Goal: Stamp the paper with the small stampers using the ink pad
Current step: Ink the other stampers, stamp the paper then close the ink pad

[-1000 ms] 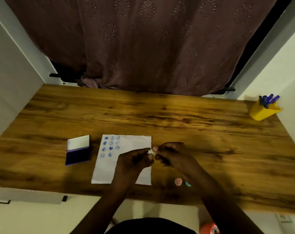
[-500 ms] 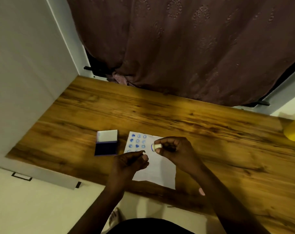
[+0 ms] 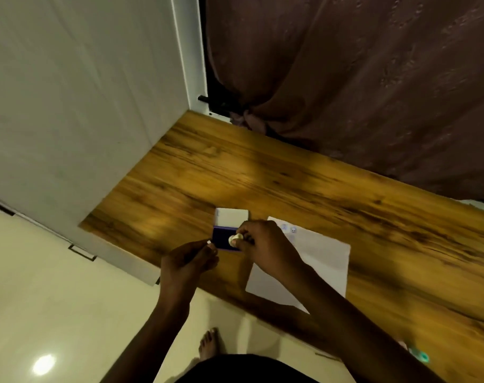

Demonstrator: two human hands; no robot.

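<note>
My right hand (image 3: 265, 247) pinches a small pale stamper (image 3: 234, 239) and holds it over the dark blue ink pad (image 3: 221, 240), whose white lid (image 3: 232, 217) lies open behind it. Whether the stamper touches the pad is unclear. My left hand (image 3: 189, 261) hovers just left of the pad with a tiny white piece, likely the stamper's cap (image 3: 208, 241), pinched at its fingertips. The white paper (image 3: 318, 261) lies to the right of the pad; a few blue stamp marks (image 3: 289, 229) show at its top, the others hidden by my right hand.
The wooden table (image 3: 290, 178) ends at a white wall panel (image 3: 83, 106) on the left. A dark red curtain (image 3: 359, 78) hangs behind it. A teal-tipped object (image 3: 420, 356) lies near the front edge at the right. My foot (image 3: 209, 345) is on the floor below.
My right hand carried the stamper left from over the paper to over the ink pad. The left hand stayed beside it with the cap. My head turned left, shifting the view.
</note>
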